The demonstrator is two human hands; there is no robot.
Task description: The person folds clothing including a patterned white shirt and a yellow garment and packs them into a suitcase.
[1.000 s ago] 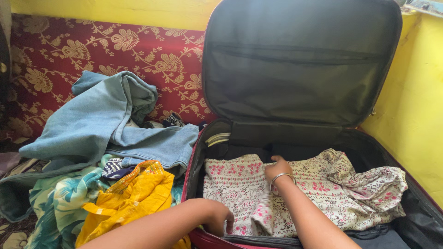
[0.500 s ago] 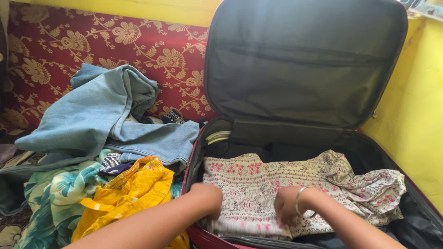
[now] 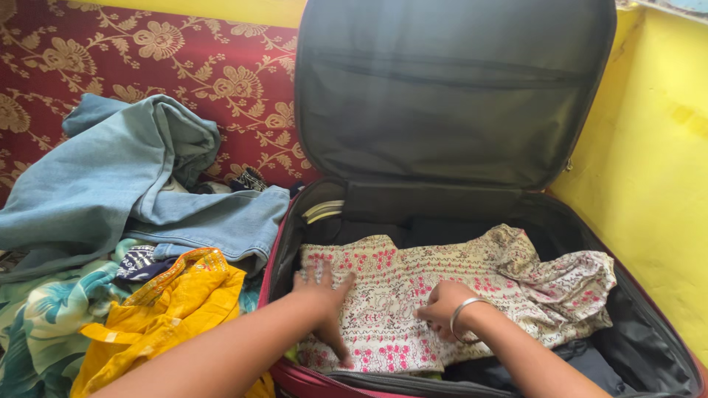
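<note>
- Packing is the work I see from here: the suitcase [image 3: 649, 324] lies open, lid [image 3: 450, 88] propped upright against the yellow wall [image 3: 649, 147], so I'd keep everything low and inside its rim.
- Beside it to the left sits a heap of clothes: a blue denim piece [image 3: 110, 184], a yellow cloth [image 3: 177, 302], a green print [image 3: 44, 317]. I'd leave them well apart from the case edge for now.
- Inside the case, the garment [image 3: 442, 287], cream with pink flowers, lies spread across the near half, its right end bunched and rumpled. I judge that end wants flattening outward.
- My left hand [image 3: 324, 295] rests flat on the garment's left part, fingers spread, grasping nothing. I'd keep it pressing as an anchor.
- My right hand [image 3: 442, 309], bangle at the wrist, sits curled on the cloth near its middle; whether its grip pinches a fold I cannot tell. I'd smooth rightward from there.
</note>
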